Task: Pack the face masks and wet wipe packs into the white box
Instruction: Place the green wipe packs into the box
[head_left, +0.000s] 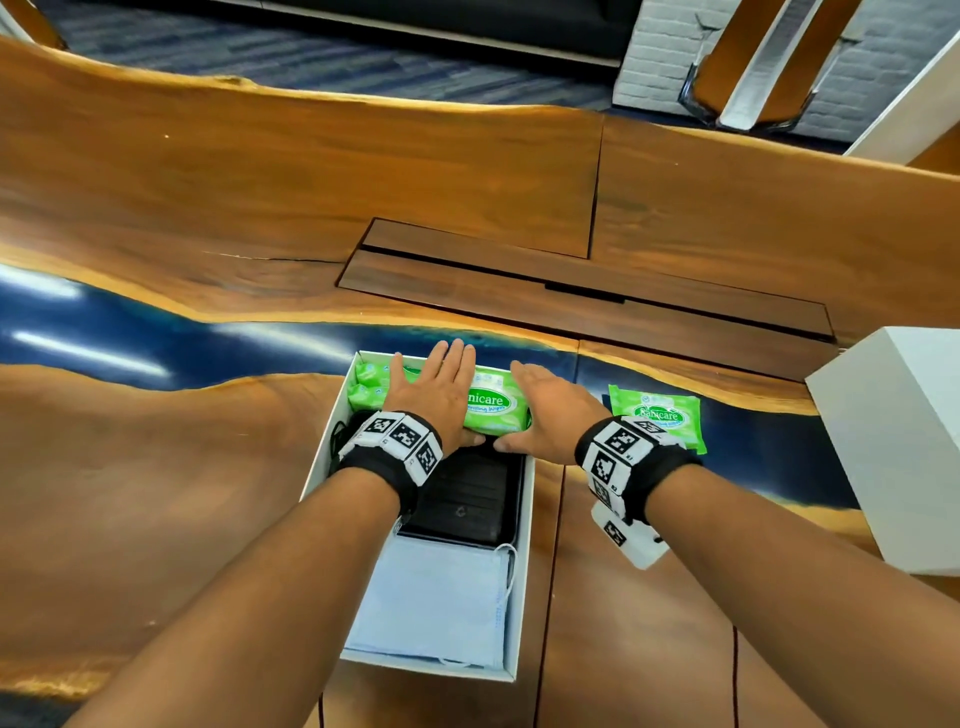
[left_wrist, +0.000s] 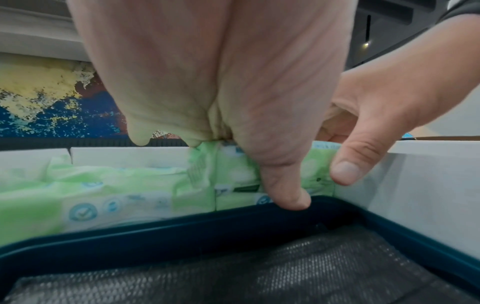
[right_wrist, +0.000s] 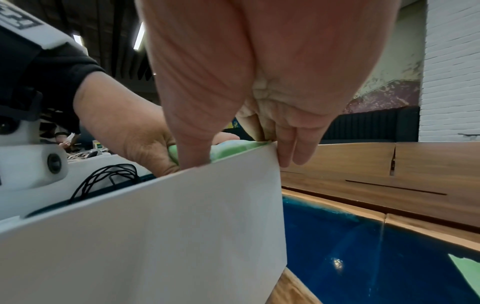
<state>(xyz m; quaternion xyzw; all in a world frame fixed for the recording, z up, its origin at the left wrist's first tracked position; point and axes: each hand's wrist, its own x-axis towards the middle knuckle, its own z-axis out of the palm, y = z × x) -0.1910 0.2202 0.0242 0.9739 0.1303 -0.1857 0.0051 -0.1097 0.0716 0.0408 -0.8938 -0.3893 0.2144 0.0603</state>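
The white box (head_left: 523, 525) stood open on the wooden table (head_left: 156, 493). At its far end lay green wet wipe packs (head_left: 368, 387), two of them stacked in the far left corner. The left hand (head_left: 439, 397) lay flat on the top wet wipe pack (head_left: 493, 408) at that far end, fingers straight and spread, its thumb (left_wrist: 283, 185) down the pack's near side against a dark tray (head_left: 467, 499) in the middle of the box. To its right, the right hand (head_left: 545, 410) rested over the same pack's right end at the box's right wall, thumb inside and fingers (right_wrist: 291, 144) straight down outside the corner. Light blue face masks (head_left: 431, 603) filled the box's near end. Right of the box, one more wet wipe pack (head_left: 657, 415) lay on the table, and further right stood a white lid (head_left: 893, 441).
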